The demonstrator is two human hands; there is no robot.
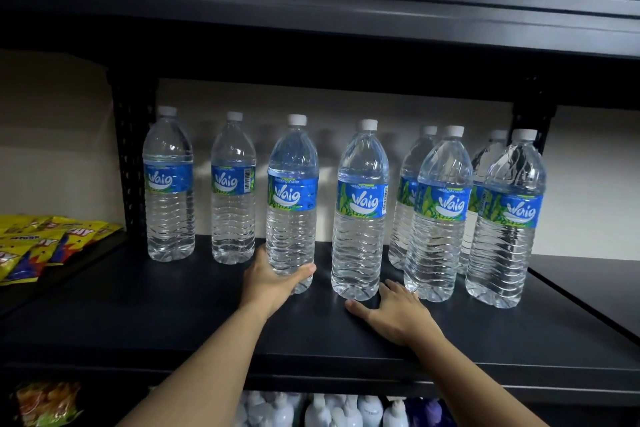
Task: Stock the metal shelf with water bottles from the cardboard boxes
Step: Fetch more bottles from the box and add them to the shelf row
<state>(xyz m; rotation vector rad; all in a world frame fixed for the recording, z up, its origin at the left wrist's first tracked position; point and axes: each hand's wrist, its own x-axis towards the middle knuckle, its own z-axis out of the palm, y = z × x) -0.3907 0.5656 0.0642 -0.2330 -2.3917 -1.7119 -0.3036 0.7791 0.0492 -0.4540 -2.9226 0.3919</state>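
Observation:
Several clear water bottles with blue labels and white caps stand on the black metal shelf. My left hand grips the base of the third bottle from the left, which stands upright on the board. A fourth bottle stands just to its right. My right hand lies flat and open on the shelf, fingers beside that bottle's base and holding nothing. Two pairs of bottles stand at the right, one behind the other. No cardboard box is in view.
Yellow snack packets lie on the neighbouring shelf at the left. White and purple pump bottles fill the level below. The upper shelf board hangs low over the bottle caps. A black upright post stands behind the leftmost bottle.

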